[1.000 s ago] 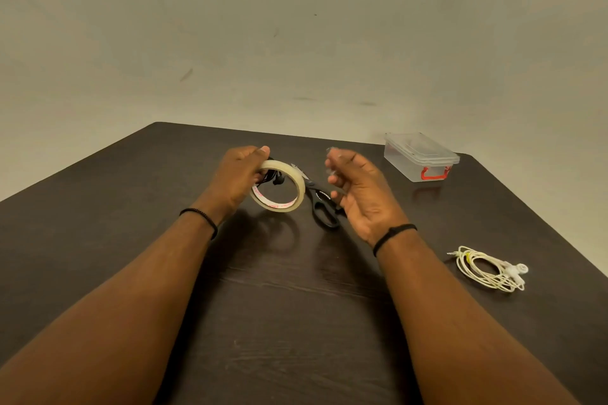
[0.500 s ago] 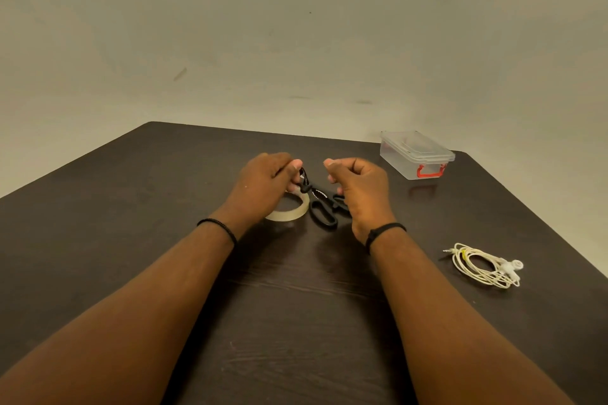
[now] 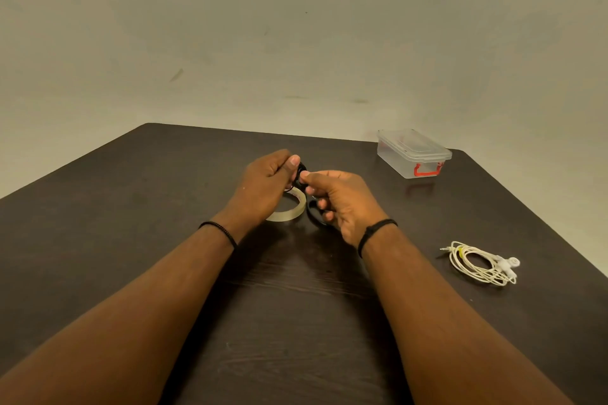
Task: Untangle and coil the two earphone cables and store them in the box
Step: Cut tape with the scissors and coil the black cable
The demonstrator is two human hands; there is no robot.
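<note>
Dark wooden table [image 3: 138, 240], seen from the head camera, bearing every item of the task. Two forearms extend from the near edge and meet over its middle. Clear lidded box [image 3: 413, 154] with a red latch stands at the far right corner, lid closed. White earphone cable [image 3: 477, 263], already coiled and bound, lies on the table to the right, well apart from both hands and from the box. Roll of clear tape [image 3: 286, 212] lies flat beneath the left hand; black scissors [image 3: 316, 219] lie just beside it, partly hidden under the right hand. Left hand [image 3: 263, 187]: fingers curled, thumb and fingertips pinching the small black earphone cable [image 3: 301, 174] held above the tape. Right hand [image 3: 342, 200]: thumb and forefinger closed on the same black bundle from the other side; whether a strip of tape lies between the fingers cannot be told.

Likely hazards: the bundle is small and springy, so a slackened pinch could let the coil unwind. Any tape strip could stick to a fingertip instead of the cable. The box lid is not yet open.
</note>
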